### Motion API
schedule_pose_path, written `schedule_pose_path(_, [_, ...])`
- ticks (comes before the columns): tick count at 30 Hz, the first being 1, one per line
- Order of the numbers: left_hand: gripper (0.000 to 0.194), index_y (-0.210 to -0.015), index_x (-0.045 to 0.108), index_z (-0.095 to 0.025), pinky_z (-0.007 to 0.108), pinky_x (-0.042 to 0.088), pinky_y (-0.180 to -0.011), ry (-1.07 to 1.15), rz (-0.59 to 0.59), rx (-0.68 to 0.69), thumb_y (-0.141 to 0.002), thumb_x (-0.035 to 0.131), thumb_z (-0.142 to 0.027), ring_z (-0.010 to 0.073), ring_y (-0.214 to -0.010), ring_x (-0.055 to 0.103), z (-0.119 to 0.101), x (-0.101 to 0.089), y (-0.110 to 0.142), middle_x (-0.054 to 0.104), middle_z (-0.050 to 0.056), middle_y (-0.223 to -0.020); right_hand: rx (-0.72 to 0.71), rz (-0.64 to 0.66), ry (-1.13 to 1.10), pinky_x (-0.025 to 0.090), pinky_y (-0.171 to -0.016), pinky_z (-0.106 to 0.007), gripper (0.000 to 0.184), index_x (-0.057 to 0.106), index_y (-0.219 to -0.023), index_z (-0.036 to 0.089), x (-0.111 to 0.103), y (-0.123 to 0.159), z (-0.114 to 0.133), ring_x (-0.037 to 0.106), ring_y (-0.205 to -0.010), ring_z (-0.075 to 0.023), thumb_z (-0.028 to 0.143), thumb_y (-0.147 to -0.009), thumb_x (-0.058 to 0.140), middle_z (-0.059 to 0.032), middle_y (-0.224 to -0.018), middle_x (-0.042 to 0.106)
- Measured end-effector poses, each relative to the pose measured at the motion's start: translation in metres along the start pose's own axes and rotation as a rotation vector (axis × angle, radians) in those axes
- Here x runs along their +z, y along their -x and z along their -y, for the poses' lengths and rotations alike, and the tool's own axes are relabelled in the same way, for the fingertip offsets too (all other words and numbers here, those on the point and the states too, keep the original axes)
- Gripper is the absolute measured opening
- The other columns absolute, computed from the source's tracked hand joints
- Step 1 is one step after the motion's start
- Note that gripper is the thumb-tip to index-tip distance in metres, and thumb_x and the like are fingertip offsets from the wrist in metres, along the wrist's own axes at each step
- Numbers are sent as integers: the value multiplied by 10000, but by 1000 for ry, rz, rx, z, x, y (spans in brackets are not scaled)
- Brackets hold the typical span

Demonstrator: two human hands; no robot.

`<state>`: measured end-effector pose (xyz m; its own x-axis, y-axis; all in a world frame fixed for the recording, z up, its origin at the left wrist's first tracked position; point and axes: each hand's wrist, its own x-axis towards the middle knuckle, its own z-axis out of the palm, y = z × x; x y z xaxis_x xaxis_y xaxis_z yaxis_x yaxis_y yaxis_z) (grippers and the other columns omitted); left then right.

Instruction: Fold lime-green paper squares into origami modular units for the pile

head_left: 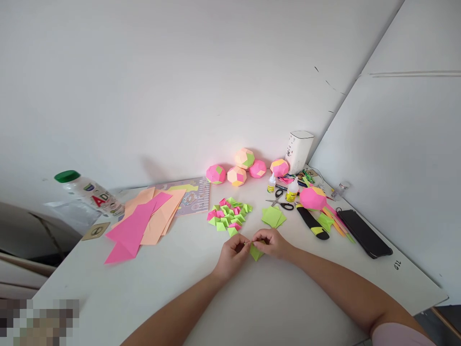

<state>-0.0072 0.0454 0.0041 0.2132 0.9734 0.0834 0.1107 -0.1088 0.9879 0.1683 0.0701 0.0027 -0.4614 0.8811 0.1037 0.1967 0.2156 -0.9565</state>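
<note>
Between my two hands is a small green paper piece (256,253), held low over the white table. My left hand (233,253) pinches its left edge, fingertips close to those of the other hand. My right hand (272,243) grips the upper right of the same paper with thumb and fingers. Part of the paper is hidden behind the fingers. Just beyond lies a stack of green paper squares (273,217). Left of that sits a pile of folded green and pink paper units (228,215).
Several faceted paper balls (236,176) stand along the wall. Scissors (279,200), glue bottles (292,190), a yellow-black cutter (312,222) and a black phone (363,233) lie rightward. Pink sheets (135,225), a notebook (194,196) and a white bottle (91,193) are left.
</note>
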Motion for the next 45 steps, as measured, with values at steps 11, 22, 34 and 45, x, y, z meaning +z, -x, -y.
schedule_pose_path(11, [231,-676,495,-171,204,333,-507,133,-81,-44,-756,560,-378,90,-520,401,-2,1,2,452,-35,-587,125,-44,-252,380,-436,-207,69,530,-662,163,-4,-1,1,438,-447,-81,202,-717,543,49,-530,459])
schedule_pose_path(22, [305,-743,518,-171,217,399,-523,225,-92,-136,-758,563,-472,101,-513,473,0,0,-1,484,-38,-550,147,-30,-382,461,-471,-226,240,499,-849,178,-6,-3,5,547,-475,-101,366,-755,614,54,-581,549])
schedule_pose_path(34, [297,-756,449,-188,233,413,-531,280,-185,-121,-805,500,-476,106,-512,487,-9,0,0,524,-31,-582,148,-84,-365,452,-425,-218,250,515,-734,159,-6,-3,3,543,-443,-98,385,-750,622,32,-563,579])
schedule_pose_path(45, [307,-879,421,-203,228,425,-530,334,-143,-145,-764,567,-447,114,-552,546,-5,1,-4,544,-41,-641,116,-49,-362,454,-457,-225,253,544,-809,170,-5,-4,0,559,-498,-106,385,-728,648,23,-640,607])
